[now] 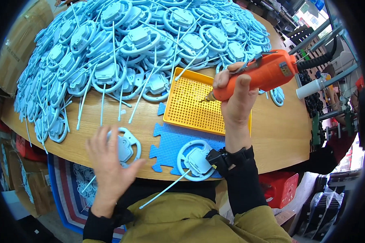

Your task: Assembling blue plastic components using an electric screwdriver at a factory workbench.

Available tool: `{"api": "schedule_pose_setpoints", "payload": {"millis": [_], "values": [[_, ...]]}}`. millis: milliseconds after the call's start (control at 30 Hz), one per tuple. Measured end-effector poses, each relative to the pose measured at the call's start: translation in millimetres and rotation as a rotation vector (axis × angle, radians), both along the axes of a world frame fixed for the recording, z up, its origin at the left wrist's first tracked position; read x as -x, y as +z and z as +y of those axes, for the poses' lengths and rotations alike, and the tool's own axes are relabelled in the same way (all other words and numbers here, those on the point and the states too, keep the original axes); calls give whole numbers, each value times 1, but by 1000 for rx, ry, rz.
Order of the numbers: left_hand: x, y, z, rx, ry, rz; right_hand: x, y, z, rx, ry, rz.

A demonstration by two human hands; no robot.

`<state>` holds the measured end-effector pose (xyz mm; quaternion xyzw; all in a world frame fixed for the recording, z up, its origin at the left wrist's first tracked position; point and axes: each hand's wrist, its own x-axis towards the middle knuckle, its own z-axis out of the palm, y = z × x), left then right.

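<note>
My right hand (236, 99) grips an orange electric screwdriver (263, 75), its tip over the yellow perforated screw tray (186, 109). My left hand (107, 160) lies with fingers spread on a light blue ring-shaped plastic part (127, 148) near the table's front edge. Another light blue ring part (194, 160) with a long thin stem rests on a blue foam puzzle mat (170, 141) in front of me, just left of my right wrist.
A large heap of the same light blue ring parts (142, 44) covers the far half of the round wooden table (280, 133). Cardboard boxes (16, 48) stand at the left. A red crate (282, 188) sits below at the right, and a metal frame with cables (324, 121) stands beside the table.
</note>
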<state>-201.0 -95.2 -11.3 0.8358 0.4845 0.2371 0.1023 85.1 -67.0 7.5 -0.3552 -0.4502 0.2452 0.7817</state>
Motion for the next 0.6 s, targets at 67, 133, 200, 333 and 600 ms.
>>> {"api": "schedule_pose_setpoints", "payload": {"millis": [67, 133, 200, 333, 600], "values": [[18, -5, 5, -11, 43, 33, -1, -4, 6, -5, -8, -10], [28, -15, 6, -4, 25, 114, -4, -7, 8, -8, -21, -27], [31, -19, 5, 21, 8, 58, -5, -8, 11, -13, -28, -28], [18, -12, 1, 53, -69, -96, -5, -13, 12, 20, -12, -14], [-31, -17, -3, 4, -222, -61, -7, -13, 14, 6, 0, -17]]}}
